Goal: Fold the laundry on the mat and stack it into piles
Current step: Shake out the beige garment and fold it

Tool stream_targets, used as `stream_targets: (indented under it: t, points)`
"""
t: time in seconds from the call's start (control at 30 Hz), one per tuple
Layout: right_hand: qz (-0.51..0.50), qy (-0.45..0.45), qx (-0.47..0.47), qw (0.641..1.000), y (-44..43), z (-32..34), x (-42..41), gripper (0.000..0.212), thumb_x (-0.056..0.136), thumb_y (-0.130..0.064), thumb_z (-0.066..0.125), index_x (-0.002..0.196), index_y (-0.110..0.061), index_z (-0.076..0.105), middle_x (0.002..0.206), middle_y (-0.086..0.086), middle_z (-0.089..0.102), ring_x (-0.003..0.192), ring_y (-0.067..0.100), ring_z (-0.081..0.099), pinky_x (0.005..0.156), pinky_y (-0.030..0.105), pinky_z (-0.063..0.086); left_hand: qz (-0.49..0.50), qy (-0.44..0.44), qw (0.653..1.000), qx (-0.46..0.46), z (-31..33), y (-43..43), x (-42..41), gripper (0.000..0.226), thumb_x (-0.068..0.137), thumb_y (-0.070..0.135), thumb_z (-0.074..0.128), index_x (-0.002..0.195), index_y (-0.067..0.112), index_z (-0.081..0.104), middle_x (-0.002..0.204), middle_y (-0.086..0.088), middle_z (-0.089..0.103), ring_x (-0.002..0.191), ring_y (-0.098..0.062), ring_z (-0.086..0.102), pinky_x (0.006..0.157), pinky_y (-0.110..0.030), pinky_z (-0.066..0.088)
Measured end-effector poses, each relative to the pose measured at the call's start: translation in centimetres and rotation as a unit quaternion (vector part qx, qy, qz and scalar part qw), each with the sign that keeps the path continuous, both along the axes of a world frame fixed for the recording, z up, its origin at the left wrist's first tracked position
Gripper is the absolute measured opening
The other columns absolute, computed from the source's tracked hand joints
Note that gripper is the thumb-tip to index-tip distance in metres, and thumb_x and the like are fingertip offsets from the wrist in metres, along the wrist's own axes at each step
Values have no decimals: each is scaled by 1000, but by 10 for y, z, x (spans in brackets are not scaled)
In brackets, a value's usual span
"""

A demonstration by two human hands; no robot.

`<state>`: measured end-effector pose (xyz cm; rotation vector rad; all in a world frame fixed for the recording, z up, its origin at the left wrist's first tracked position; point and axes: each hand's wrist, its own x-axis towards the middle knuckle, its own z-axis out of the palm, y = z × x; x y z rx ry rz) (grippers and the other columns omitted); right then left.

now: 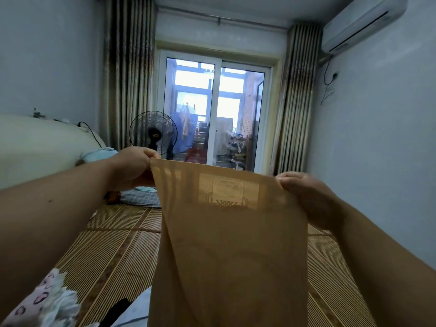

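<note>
With fingers (151, 153) of left hand (134, 166) and right hand (304, 194) pinching the top corners of the tan garment (226, 244), raised above the mat (113, 244), hold the top edge taut and level. Match side edges before lowering flat for the first fold.

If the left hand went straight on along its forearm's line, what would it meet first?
Most likely the standing fan, which lies just beyond the left hand in that line. The hand grips a corner of the tan garment. How far off the fan stands is unclear.
</note>
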<state>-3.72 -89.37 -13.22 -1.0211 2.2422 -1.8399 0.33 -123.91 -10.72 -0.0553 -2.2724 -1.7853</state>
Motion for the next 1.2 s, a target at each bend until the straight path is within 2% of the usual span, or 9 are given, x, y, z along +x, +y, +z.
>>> stream_targets:
  t: [0.17,0.33,0.43,0.63,0.77,0.87,1.0,1.1,1.2]
  points:
    - [8,8,166,986,15,3,-4,74,30,-58,91,83,-9,73,86,6,74,78,18,71,63,22,54,-7,-29,998,-58,-6,-20,5,27,84,-12,36,66,2,51,64,-15,55,59,-25,57,50,-31,51]
    - [-86,35,283,955,23,7,-8,7,72,-16,79,75,-11,75,81,6,73,81,21,68,65,19,53,-50,-31,998,-9,-10,-29,11,9,66,-3,39,62,4,44,63,-13,42,54,-24,46,49,-33,45]
    - [-143,74,299,941,32,9,-9,27,76,-27,79,83,-1,73,85,14,71,80,29,65,73,33,54,-82,-28,995,50,-12,-35,13,7,57,10,46,57,11,39,63,-10,35,53,-23,38,56,-33,38]
    - [-216,55,69,972,30,12,-8,16,87,-12,66,89,-3,52,90,17,61,77,24,65,66,35,58,-83,-68,994,-20,-13,-28,15,58,45,31,89,86,4,58,77,-14,59,65,-23,60,59,-35,55]
    - [-359,149,-26,921,18,13,-19,20,93,-11,60,112,-16,60,113,13,64,102,31,63,87,49,55,-22,-11,1000,-10,-4,-5,15,16,88,0,60,84,8,46,93,-17,57,81,-28,64,60,-33,58]
    - [-456,223,-134,851,3,20,-14,23,96,-14,56,116,-11,66,103,3,66,100,24,63,89,38,54,87,82,991,55,0,21,3,23,94,-3,50,112,11,49,100,-13,55,87,-26,60,70,-38,55]
    - [-432,287,-284,806,-16,34,3,13,101,-20,48,98,-20,61,85,-13,59,78,-2,55,71,4,42,280,213,919,177,13,52,-9,32,87,2,46,105,24,60,99,-1,62,87,-22,60,79,-36,54]
    - [-377,286,-332,816,-26,42,6,20,104,-26,42,86,-27,51,82,-12,54,74,-4,52,74,14,45,393,248,870,164,23,78,-6,35,92,5,38,115,17,62,103,6,53,97,-13,49,78,-16,36]
    - [-293,225,-364,855,-38,47,10,22,103,-26,44,84,-27,56,78,-6,58,71,6,56,68,24,50,178,260,888,334,24,100,-11,23,90,6,47,102,16,64,93,-3,64,81,-23,63,61,-22,47]
